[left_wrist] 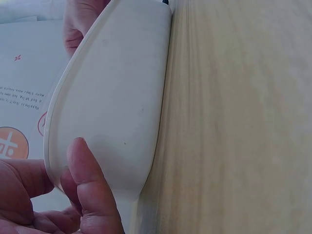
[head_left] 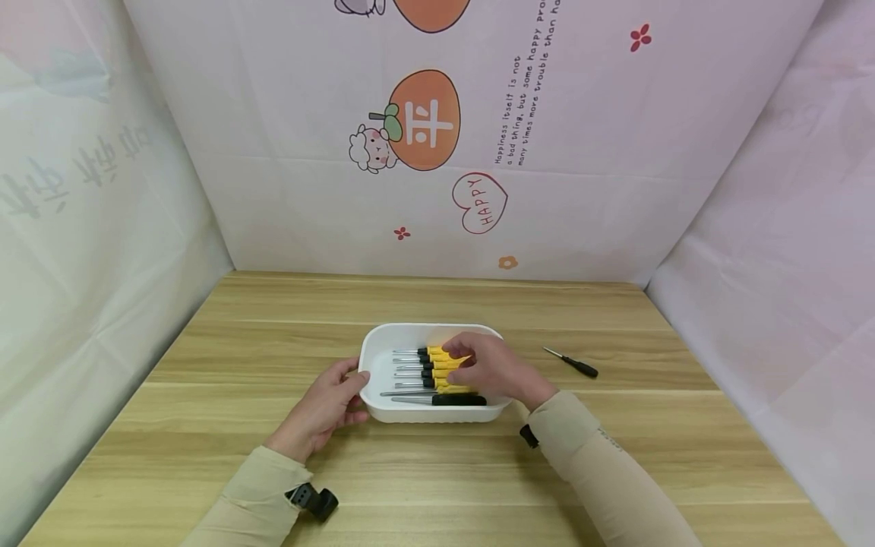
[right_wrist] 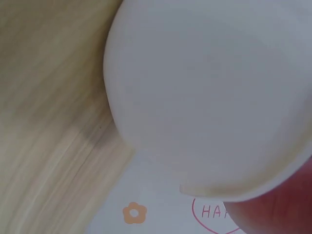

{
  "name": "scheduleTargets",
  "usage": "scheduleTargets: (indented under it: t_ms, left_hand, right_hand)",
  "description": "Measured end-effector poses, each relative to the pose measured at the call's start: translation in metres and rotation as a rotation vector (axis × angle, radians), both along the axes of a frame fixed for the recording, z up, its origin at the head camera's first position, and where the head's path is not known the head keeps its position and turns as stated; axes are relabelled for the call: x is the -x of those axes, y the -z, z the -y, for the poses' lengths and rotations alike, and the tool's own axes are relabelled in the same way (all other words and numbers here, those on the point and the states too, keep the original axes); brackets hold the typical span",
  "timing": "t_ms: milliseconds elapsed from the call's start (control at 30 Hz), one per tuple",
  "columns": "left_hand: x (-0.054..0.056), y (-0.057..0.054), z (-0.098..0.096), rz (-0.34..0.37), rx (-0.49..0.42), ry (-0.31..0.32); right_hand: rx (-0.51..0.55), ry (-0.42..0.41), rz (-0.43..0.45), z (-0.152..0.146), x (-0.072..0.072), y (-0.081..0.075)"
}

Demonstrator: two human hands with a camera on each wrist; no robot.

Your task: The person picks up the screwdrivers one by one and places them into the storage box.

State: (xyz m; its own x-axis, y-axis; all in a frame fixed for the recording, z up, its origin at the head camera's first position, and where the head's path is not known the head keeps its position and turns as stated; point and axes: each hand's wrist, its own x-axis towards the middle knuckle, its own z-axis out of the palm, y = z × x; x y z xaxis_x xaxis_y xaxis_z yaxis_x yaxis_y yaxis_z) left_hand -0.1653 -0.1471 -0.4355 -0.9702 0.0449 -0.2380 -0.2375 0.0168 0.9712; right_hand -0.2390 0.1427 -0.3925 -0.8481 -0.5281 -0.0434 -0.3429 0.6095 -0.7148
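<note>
A white plastic tray holds a row of yellow-and-black screwdrivers, their metal shafts pointing left. Along the tray's near side lies a black-handled tool with a slim grey shaft. My left hand grips the tray's left end, thumb over the rim and fingers against the outer wall. In the left wrist view, those fingers press the outside of the tray. My right hand reaches over the right end, bent fingers and thumb at the yellow handles. I cannot tell whether it grasps any; the hand covers their ends.
A loose screwdriver with a black handle lies on the wooden table, right of the tray. White printed cloth hangs behind the table and along both sides. Each wrist carries a small black camera.
</note>
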Motion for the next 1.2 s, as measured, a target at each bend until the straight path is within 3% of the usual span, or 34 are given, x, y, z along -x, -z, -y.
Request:
scheduleTargets:
  t_ms: [433, 833, 1200]
  left_hand:
    - [0.001, 0.000, -0.001, -0.005, -0.010, -0.005]
    - [0.004, 0.001, -0.001, -0.016, -0.075, -0.002]
    - [0.004, 0.000, 0.001, -0.020, -0.108, 0.004]
  right_hand:
    - [0.050, 0.063, 0.018, -0.018, 0.005, -0.011]
    - [0.036, 0.133, 0.019, -0.036, 0.010, -0.019]
    - [0.031, 0.189, -0.032, -0.057, 0.015, -0.020]
